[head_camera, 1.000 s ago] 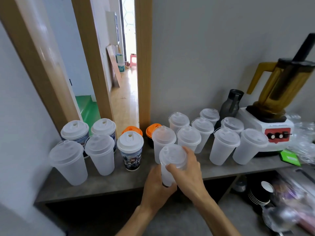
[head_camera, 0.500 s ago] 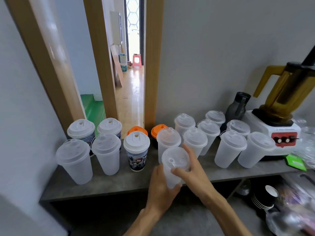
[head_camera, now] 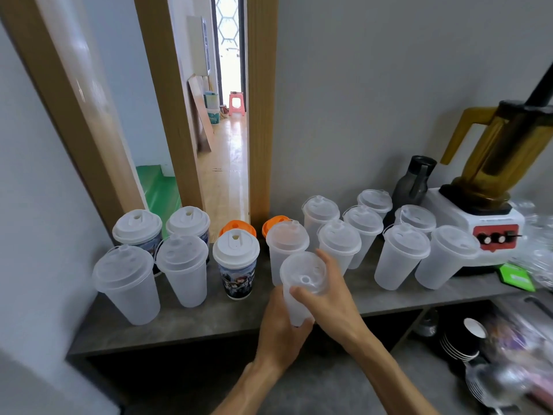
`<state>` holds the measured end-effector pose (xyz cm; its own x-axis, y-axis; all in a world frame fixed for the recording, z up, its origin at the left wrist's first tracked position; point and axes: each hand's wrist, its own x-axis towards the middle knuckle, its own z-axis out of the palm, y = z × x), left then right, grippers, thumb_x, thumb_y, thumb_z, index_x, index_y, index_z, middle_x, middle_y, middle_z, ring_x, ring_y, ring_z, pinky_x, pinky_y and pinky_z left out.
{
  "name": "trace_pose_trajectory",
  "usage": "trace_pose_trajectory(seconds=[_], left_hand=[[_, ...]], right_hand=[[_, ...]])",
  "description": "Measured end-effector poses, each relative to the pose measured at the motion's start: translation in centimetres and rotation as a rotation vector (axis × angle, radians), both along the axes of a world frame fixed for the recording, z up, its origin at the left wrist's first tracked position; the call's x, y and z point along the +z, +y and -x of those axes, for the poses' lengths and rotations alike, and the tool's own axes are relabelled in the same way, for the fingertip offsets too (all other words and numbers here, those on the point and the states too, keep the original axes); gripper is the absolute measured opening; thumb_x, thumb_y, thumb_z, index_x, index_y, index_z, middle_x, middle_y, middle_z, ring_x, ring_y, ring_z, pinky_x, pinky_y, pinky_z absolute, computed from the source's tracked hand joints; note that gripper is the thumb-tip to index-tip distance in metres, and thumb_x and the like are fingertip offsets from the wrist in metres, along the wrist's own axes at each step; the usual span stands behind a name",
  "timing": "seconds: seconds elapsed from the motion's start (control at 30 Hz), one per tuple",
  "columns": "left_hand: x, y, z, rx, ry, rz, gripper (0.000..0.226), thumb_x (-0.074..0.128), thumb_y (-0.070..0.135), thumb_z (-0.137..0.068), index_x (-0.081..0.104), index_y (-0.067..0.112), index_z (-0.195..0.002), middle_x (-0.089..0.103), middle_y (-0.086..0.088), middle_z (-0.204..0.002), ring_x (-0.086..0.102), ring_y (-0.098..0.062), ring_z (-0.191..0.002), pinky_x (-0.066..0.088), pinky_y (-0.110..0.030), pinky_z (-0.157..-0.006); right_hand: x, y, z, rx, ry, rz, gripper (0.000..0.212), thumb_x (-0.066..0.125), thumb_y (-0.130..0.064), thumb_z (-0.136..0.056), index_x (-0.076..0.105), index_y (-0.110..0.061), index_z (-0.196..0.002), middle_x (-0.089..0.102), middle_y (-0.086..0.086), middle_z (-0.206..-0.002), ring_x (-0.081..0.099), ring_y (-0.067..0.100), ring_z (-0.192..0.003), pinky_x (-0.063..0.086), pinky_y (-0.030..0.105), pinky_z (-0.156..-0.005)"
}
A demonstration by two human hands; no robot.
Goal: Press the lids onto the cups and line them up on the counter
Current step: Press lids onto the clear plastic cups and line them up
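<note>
I hold a frosted translucent cup (head_camera: 294,307) over the front edge of the grey counter (head_camera: 209,322). My left hand (head_camera: 281,330) wraps the cup's lower body. My right hand (head_camera: 326,290) grips its clear lid (head_camera: 302,272) from the right, thumb across the front rim, and the lid sits on the cup's mouth. Several lidded frosted cups (head_camera: 339,245) stand in rows behind and to both sides. Three printed cups with white lids (head_camera: 236,265) stand left of centre, and two orange lids (head_camera: 238,227) show behind them.
A blender (head_camera: 484,211) with an amber jug stands at the right end of the counter, a dark bottle (head_camera: 414,181) beside it. A green card (head_camera: 516,277) and clear plastic wrap lie at far right. Black cups (head_camera: 462,339) sit below. A doorway opens behind.
Both hands with the cup have stayed near the counter's front edge. The view has shifted slightly, so the cups sit a little lower and further right in frame.
</note>
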<state>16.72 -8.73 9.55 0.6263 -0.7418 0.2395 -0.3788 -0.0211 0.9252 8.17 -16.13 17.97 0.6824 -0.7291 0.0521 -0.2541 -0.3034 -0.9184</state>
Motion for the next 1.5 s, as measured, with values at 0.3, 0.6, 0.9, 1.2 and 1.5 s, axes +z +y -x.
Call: trace_pose_trajectory(seconds=[0.3, 0.6, 0.9, 1.2, 1.5], left_hand=[[-1.5, 0.1, -0.4, 0.080, -0.088, -0.177, 0.064, 0.074, 0.055, -0.078, 0.030, 0.051, -0.125, 0.044, 0.028, -0.131, 0.045, 0.010, -0.116, 0.039, -0.002, -0.089], [-2.3, 0.0, -0.9, 0.069, -0.111, -0.181, 0.074, 0.071, 0.063, -0.076, 0.032, 0.046, -0.138, 0.047, 0.025, -0.136, 0.046, 0.007, -0.124, 0.044, -0.021, -0.104], [-2.2, -0.3, -0.7, 0.022, -0.048, -0.260, 0.074, 0.066, 0.063, -0.081, 0.027, 0.045, -0.141, 0.039, 0.019, -0.148, 0.037, 0.005, -0.134, 0.037, -0.024, -0.112], [0.7, 4.4, -2.3, -0.077, -0.058, -0.318, 0.067, 0.076, 0.051, -0.071, 0.038, 0.052, -0.126, 0.048, 0.034, -0.119, 0.048, 0.011, -0.112, 0.036, -0.003, -0.081], [1.5, 16.9, -5.8, 0.350, 0.087, -0.266, 0.071, 0.086, 0.044, -0.067, 0.036, 0.053, -0.117, 0.053, 0.031, -0.112, 0.051, 0.012, -0.103, 0.036, -0.010, -0.087]], right_hand=[[1.0, -0.6, -0.7, -0.017, 0.161, 0.150, 0.082, 0.078, -0.044, -0.078, 0.031, -0.033, -0.145, 0.032, -0.018, -0.130, 0.040, 0.007, -0.122, 0.041, 0.024, -0.093], [1.2, -0.1, -0.9, -0.088, 0.230, 0.289, 0.085, 0.075, -0.058, -0.072, 0.036, -0.031, -0.142, 0.035, -0.020, -0.123, 0.039, 0.005, -0.114, 0.045, 0.035, -0.105], [2.7, 1.3, -0.8, -0.146, 0.276, 0.343, 0.071, 0.072, -0.061, -0.074, 0.043, -0.029, -0.130, 0.048, -0.011, -0.123, 0.044, 0.008, -0.109, 0.044, 0.035, -0.104], [5.1, 3.3, 1.8, 0.055, 0.495, 0.438, 0.093, 0.073, -0.067, -0.071, 0.030, -0.034, -0.147, 0.039, -0.009, -0.146, 0.043, 0.011, -0.130, 0.041, 0.034, -0.112], [7.3, 12.2, -6.3, 0.462, 0.408, 0.597, 0.091, 0.069, -0.071, -0.076, 0.024, -0.041, -0.150, 0.029, -0.018, -0.157, 0.027, 0.008, -0.144, 0.019, 0.035, -0.122]])
